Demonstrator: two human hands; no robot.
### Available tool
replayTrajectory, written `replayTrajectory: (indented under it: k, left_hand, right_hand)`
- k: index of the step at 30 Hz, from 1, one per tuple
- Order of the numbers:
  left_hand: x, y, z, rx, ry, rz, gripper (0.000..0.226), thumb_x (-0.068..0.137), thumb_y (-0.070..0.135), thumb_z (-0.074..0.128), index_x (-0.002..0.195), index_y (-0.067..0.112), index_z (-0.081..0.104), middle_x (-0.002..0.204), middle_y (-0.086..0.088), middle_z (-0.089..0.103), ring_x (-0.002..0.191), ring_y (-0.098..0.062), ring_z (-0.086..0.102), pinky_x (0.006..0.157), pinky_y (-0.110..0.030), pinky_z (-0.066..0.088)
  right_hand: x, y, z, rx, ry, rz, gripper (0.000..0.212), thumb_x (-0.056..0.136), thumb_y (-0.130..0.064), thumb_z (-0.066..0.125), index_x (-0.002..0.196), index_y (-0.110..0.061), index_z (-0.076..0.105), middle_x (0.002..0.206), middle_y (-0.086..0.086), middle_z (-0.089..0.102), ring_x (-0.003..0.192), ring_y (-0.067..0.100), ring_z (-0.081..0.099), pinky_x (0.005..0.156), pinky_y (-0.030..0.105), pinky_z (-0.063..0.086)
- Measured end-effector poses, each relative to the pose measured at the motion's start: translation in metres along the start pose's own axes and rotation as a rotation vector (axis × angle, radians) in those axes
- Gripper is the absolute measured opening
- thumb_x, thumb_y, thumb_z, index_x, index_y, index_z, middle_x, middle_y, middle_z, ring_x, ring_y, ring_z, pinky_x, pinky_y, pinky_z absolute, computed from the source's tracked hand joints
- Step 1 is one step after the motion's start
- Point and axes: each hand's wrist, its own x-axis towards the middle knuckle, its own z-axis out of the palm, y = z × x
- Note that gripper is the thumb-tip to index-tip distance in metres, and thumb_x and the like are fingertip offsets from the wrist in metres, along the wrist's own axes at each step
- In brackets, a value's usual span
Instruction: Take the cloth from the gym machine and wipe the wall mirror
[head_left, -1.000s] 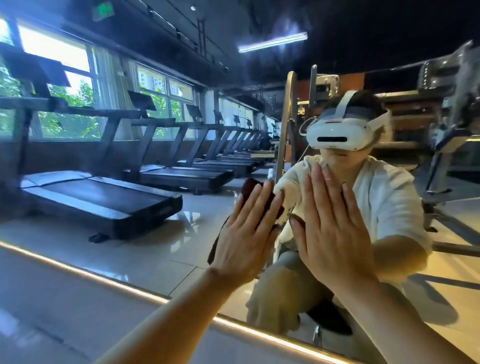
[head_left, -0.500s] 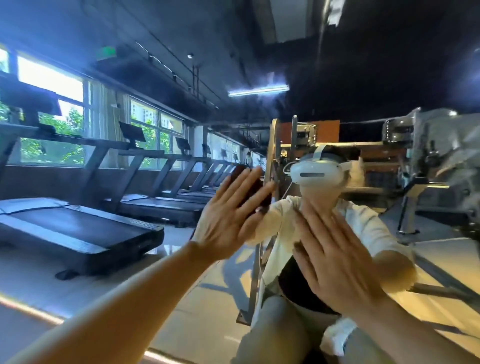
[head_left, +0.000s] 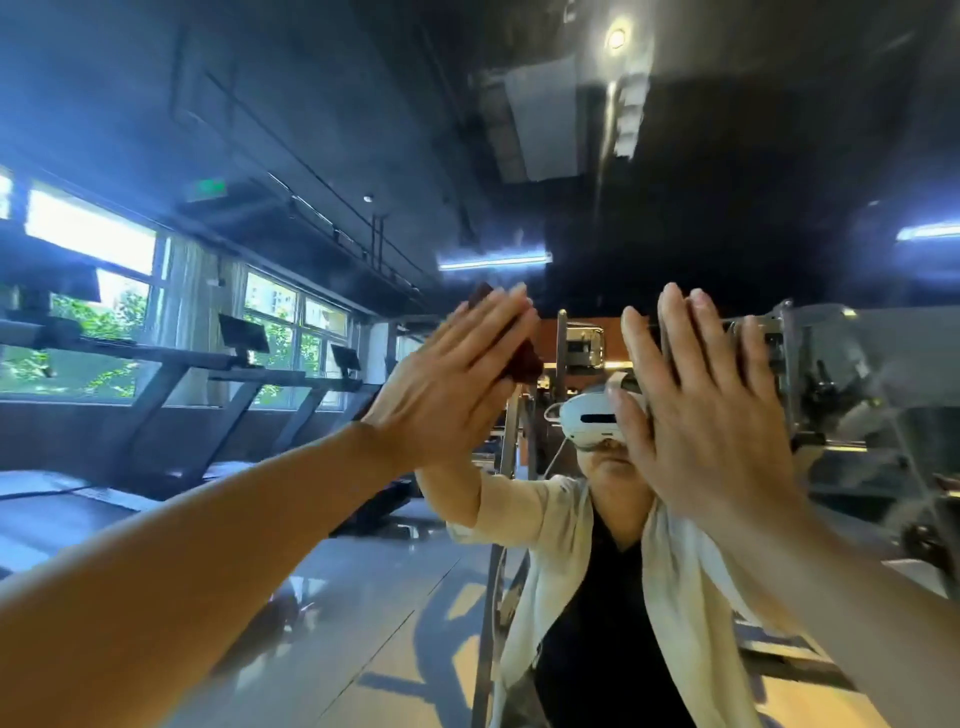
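Hands: I count two, both raised flat toward the wall mirror (head_left: 727, 156), palms away from me, set apart from each other.
Left hand (head_left: 447, 384): fingers straight and close together, pressing the cloth against the glass; nothing is curled round it.
Right hand (head_left: 711, 415): fingers straight and slightly spread, holding nothing; I cannot tell whether the palm actually touches the glass.
Cloth (head_left: 522, 358): one, dark reddish-brown, mostly hidden behind my left hand; a corner pokes out above the fingertips and a larger flap shows at the right edge of the fingers.
Mirror: it fills nearly my whole view, so the room I see is a reflection.
Reflected person: one, in a pale open shirt (head_left: 550, 545) over a dark top, wearing a white headset (head_left: 589, 418), both arms up to meet my hands.
Treadmills: I can count at least three in a row on the left, the nearest (head_left: 156, 374) with a dark screen on its console; further ones blur together.
Windows (head_left: 88, 244): a bright run of them behind the treadmills, green foliage outside.
Ceiling lights: two long tubes, one (head_left: 493, 260) above my left hand, one at the far right edge, plus one round spot higher up.
Gym machine (head_left: 810, 364): metal frame to the right, too blurred to count parts.
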Motion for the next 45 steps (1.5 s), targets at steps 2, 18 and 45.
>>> replayTrajectory:
  k: [2, 18, 45]
  left_hand:
    - [0.018, -0.020, -0.005, -0.011, 0.130, -0.456, 0.060, 0.103, 0.045, 0.020, 0.156, 0.019, 0.030, 0.161, -0.019, 0.016, 0.146, -0.039, 0.022, 0.111, -0.053, 0.040]
    - [0.033, 0.009, -0.004, -0.098, 0.082, -0.457, 0.061, 0.103, 0.034, 0.023, 0.157, 0.007, 0.012, 0.164, -0.012, 0.009, 0.152, -0.023, 0.002, 0.124, -0.053, 0.016]
    - [0.207, 0.209, 0.003, -0.160, 0.187, -0.564, 0.056, 0.107, 0.021, 0.036, 0.157, 0.005, 0.017, 0.165, -0.014, 0.014, 0.154, -0.026, 0.008, 0.126, -0.040, 0.006]
  right_hand:
    - [0.000, 0.000, 0.001, -0.017, -0.013, -0.007, 0.065, 0.104, -0.049, 0.020, 0.160, -0.015, 0.024, 0.166, 0.018, 0.018, 0.154, 0.035, 0.013, 0.123, 0.059, 0.013]
    - [-0.013, 0.072, -0.009, 0.080, 0.054, -0.332, 0.063, 0.107, -0.044, 0.018, 0.152, -0.004, 0.037, 0.158, 0.019, 0.033, 0.148, 0.033, 0.031, 0.121, 0.043, 0.018]
    - [-0.043, 0.192, -0.008, 0.022, 0.107, -0.107, 0.068, 0.108, -0.048, 0.018, 0.158, -0.003, 0.019, 0.165, 0.019, 0.017, 0.155, 0.031, 0.012, 0.125, 0.052, 0.014]
